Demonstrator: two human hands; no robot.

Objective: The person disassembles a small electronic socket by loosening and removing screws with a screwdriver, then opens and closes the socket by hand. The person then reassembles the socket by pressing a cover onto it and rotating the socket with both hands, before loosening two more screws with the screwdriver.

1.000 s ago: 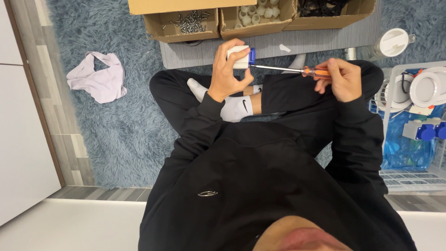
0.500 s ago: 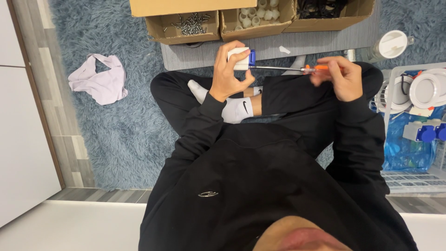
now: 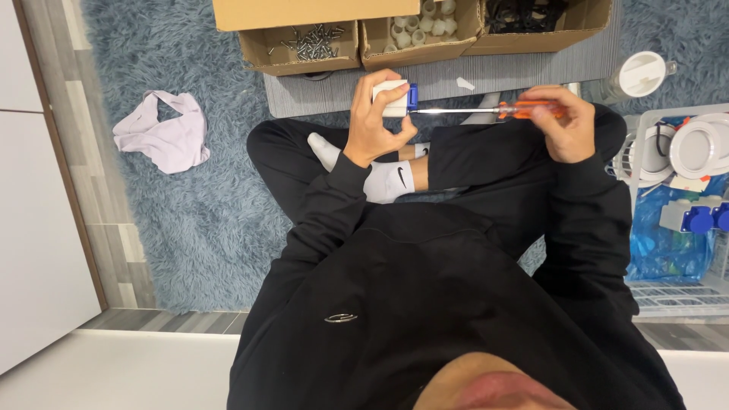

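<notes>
My left hand (image 3: 373, 125) grips a small white and blue plug part (image 3: 396, 98) above my crossed legs. My right hand (image 3: 566, 125) holds an orange-handled screwdriver (image 3: 486, 111) level, and its metal shaft points left with the tip at the blue end of the part. I sit cross-legged in black clothes and white socks on a blue shaggy rug (image 3: 190, 228).
Open cardboard boxes stand ahead: one with screws (image 3: 311, 42), one with white fittings (image 3: 418, 26), one with dark items (image 3: 543, 19). A grey mat (image 3: 524, 72) lies under them. A lilac cloth (image 3: 163, 137) is left; a white basket (image 3: 676, 197) with white and blue parts is right.
Both hands stay in nearly the same place. The right hand has shifted slightly on the screwdriver handle, with the tip kept at the part.
</notes>
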